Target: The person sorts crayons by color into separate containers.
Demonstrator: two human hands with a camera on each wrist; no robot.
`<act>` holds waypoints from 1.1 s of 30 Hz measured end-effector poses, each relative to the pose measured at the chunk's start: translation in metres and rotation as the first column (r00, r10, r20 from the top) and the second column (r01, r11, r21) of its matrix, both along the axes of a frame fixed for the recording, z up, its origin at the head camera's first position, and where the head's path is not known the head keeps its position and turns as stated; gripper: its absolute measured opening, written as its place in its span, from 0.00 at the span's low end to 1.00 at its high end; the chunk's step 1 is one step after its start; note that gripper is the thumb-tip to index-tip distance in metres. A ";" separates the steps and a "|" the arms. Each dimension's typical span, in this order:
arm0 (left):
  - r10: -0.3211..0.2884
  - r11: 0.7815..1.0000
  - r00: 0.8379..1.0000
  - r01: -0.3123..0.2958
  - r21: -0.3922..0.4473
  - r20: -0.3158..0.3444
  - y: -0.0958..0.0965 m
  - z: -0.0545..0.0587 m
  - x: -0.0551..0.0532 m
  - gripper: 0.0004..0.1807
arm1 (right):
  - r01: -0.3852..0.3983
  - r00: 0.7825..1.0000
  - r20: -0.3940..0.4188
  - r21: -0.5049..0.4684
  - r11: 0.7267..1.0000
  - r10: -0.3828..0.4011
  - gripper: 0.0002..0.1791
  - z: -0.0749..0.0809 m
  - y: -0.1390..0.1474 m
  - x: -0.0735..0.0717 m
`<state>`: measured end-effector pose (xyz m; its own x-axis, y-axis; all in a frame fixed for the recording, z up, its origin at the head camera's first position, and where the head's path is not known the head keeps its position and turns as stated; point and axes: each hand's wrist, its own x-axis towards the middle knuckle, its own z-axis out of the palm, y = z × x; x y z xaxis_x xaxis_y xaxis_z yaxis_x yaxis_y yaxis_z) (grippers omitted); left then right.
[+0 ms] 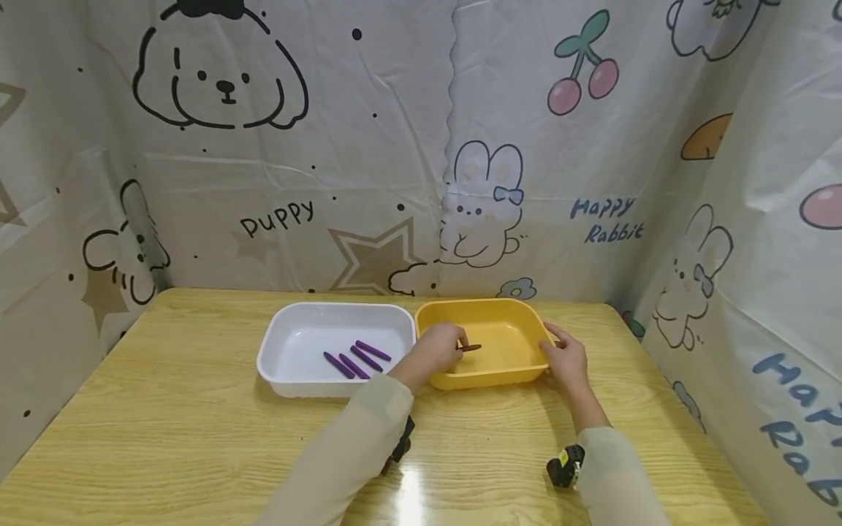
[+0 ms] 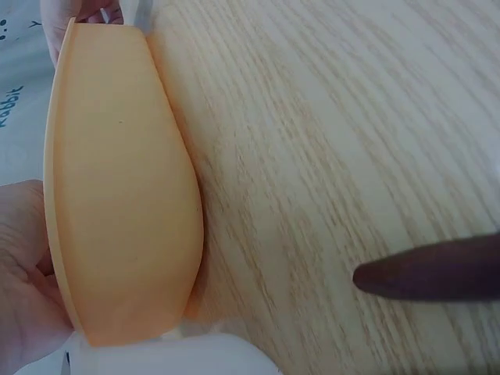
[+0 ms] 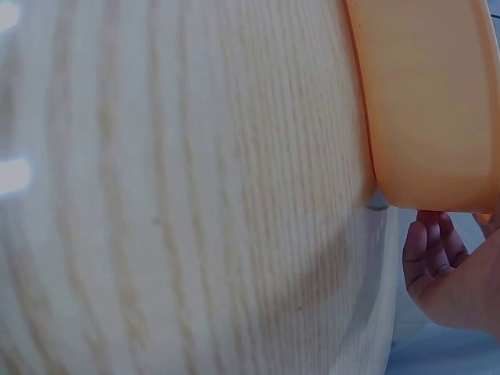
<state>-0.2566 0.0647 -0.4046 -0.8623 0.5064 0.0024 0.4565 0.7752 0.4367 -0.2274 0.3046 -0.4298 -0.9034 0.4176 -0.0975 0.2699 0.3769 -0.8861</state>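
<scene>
- White plastic tray (image 1: 305, 389): four thin purple sticks (image 1: 338, 365) inside.
- Your left fingers (image 1: 460, 337) pinch a thin brown stick (image 1: 470, 348) over the yellow plastic tray (image 1: 488, 380).
- Your right fingers (image 1: 559, 334) pinch its edge.

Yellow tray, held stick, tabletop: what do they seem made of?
Yellow tray: probably moulded plastic, smooth with a soft sheen; even colour, rounded corners. Held stick: matte-looking, tapering to a blunt tip; wax or plastic, unclear. Tabletop: wood-look, glossy; visible grain, bright reflection; solid or laminate unclear.
</scene>
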 end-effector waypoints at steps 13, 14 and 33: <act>0.001 0.995 0.999 -0.004 -0.100 -0.034 0.001 -0.002 -0.001 0.13 | 0.016 1.000 0.005 -0.021 1.000 -0.015 0.26 -0.003 0.000 -0.002; 0.000 0.995 1.000 -0.003 -0.095 -0.030 0.000 -0.001 -0.001 0.13 | 0.018 1.000 0.004 -0.024 1.000 -0.018 0.26 -0.003 0.000 -0.002; -0.040 0.994 0.999 0.037 0.101 0.032 -0.023 0.022 0.004 0.13 | 0.000 1.000 -0.014 -0.035 0.999 0.000 0.26 0.000 -0.001 0.001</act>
<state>-0.2523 0.0414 -0.3824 -0.8426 0.5379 0.0264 0.4689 0.7087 0.5271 -0.2266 0.3040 -0.4300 -0.9047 0.4141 -0.0999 0.2578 0.3455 -0.9023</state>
